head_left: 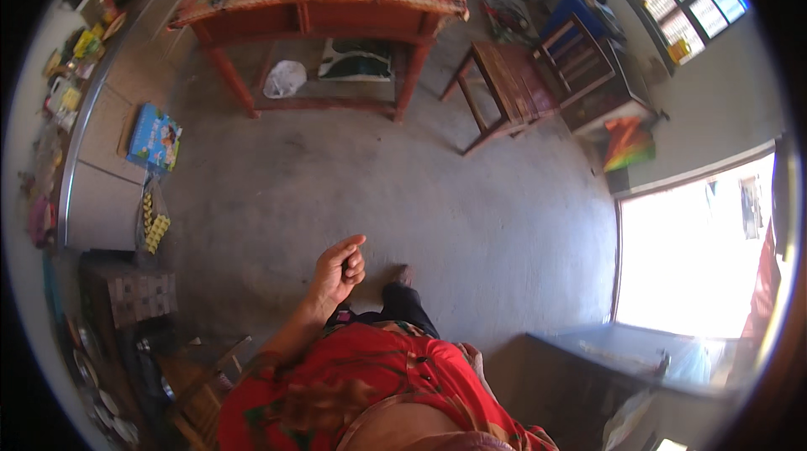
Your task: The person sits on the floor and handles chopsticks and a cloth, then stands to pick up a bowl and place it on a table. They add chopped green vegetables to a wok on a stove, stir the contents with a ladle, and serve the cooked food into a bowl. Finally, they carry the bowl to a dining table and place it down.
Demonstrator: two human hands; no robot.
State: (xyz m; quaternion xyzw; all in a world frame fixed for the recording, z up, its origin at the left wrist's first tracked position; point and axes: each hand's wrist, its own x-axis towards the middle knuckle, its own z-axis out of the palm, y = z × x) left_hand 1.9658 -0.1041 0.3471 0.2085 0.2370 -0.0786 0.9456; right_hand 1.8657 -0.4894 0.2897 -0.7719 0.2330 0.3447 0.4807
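The person's left hand (pixel 340 270) hangs loosely curled and empty over the bare concrete floor (pixel 437 190), right hand out of view, so nothing's there to grip.

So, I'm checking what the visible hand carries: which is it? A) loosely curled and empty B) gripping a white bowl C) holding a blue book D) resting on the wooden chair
A: the left hand hangs loosely curled over the bare grey concrete floor, holding nothing.
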